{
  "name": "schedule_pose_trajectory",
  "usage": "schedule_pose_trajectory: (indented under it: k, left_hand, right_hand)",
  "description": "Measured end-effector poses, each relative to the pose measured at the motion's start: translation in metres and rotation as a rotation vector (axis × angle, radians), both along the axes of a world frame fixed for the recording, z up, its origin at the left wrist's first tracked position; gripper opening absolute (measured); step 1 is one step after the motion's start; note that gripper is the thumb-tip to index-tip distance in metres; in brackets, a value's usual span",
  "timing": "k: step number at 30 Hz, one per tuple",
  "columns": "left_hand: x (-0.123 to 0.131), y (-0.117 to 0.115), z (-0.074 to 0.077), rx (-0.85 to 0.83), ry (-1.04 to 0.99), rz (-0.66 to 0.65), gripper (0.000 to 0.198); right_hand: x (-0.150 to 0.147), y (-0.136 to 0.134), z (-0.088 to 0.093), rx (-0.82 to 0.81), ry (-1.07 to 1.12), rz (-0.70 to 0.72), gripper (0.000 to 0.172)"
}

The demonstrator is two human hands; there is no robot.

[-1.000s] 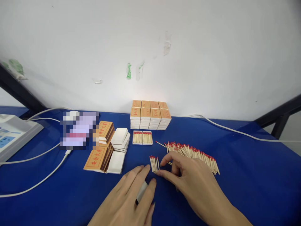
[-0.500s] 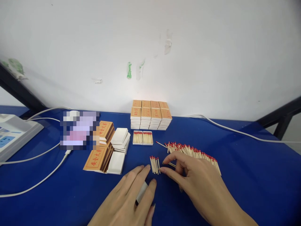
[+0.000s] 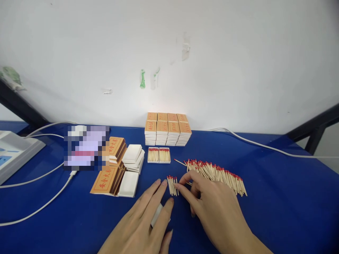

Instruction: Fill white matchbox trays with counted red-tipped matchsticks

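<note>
My left hand (image 3: 144,222) lies low on the blue table (image 3: 278,211), thumb and fingers closed round a white matchbox tray (image 3: 156,216) that peeks out between them. Its fingertips reach toward a small bundle of red-tipped matches (image 3: 172,185). My right hand (image 3: 212,208) rests to the right of the bundle. Its thumb and forefinger are curved and apart, with their tips against the bundle's right side. A long heap of loose matches (image 3: 217,173) lies just behind this hand.
Two filled open trays (image 3: 159,155) sit before a stacked block of orange matchboxes (image 3: 166,128) by the wall. Left of them lie orange sleeves (image 3: 106,180) and white trays (image 3: 134,157). White cables (image 3: 39,208) and a white device (image 3: 13,153) are at far left.
My right hand has slid a little left, its thumb and forefinger now against the small bundle. The left hand has barely moved. The view has shifted slightly.
</note>
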State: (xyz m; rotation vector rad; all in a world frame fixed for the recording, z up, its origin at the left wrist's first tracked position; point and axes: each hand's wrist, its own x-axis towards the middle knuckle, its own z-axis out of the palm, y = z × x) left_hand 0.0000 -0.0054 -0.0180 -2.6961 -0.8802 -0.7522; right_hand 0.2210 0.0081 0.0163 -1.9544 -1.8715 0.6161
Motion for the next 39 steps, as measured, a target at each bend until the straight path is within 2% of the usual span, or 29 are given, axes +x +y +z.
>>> schedule_pose_trajectory:
  k: [10,16,20,24,29,34,39]
  left_hand:
    - [-0.001,0.001,0.003,0.007,0.0,-0.009,0.045]
    - [-0.001,0.0,0.005,-0.011,0.005,-0.025,0.044]
    - [-0.001,-0.001,0.004,-0.02,0.004,-0.019,0.045]
    - [-0.001,-0.001,0.002,-0.023,-0.003,-0.015,0.045]
    - [-0.001,-0.001,0.003,0.004,-0.001,-0.015,0.044]
    - [-0.001,-0.002,0.003,-0.006,-0.002,-0.008,0.044]
    - [0.0,-0.001,0.004,-0.008,0.003,-0.027,0.045]
  right_hand:
    - [-0.002,0.003,-0.001,0.02,0.046,0.017,0.019]
    - [0.005,0.003,0.007,0.039,0.084,-0.008,0.018]
    - [0.024,0.001,0.013,0.089,-0.019,-0.005,0.01]
    - [0.033,-0.001,0.013,0.037,-0.13,0.026,0.005]
    - [0.025,-0.001,0.013,-0.031,-0.211,0.001,0.017]
    - [0.011,0.001,0.012,-0.07,-0.21,-0.048,0.017]
    - [0.002,0.001,0.007,-0.041,-0.172,-0.047,0.016]
